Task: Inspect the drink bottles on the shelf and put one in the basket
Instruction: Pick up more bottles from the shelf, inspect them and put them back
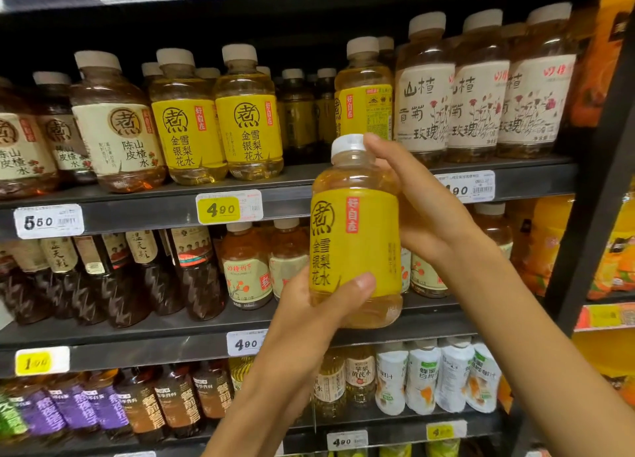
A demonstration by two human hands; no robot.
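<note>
From the head camera, both forearms reach up and forward from the lower edge of the view toward the shelf (pixel 309 202). The left hand (pixel 319 305) comes in from below centre, palm turned up, its fingers (pixel 360 283) curled round the base of a yellow-labelled bottle (pixel 355 236), the thumb lying across the lower front of the label. The right hand (pixel 422 202) comes in from the lower right, wrist bent, and wraps the bottle's upper body from the far side, one fingertip touching the white cap (pixel 347 144). So both hands grip the same bottle, closed around it, in front of the shelf and clear of it. The bottle stands nearly upright, its long axis vertical with a slight lean, cap up and base down, label facing the camera. Just behind and above the right hand stands a row of pale-labelled bottles (pixel 477 89); up and to the left of the left hand stand matching yellow bottles (pixel 220 126). Below the left thumb's level, price tags (pixel 228 208) line the shelf edges.
</note>
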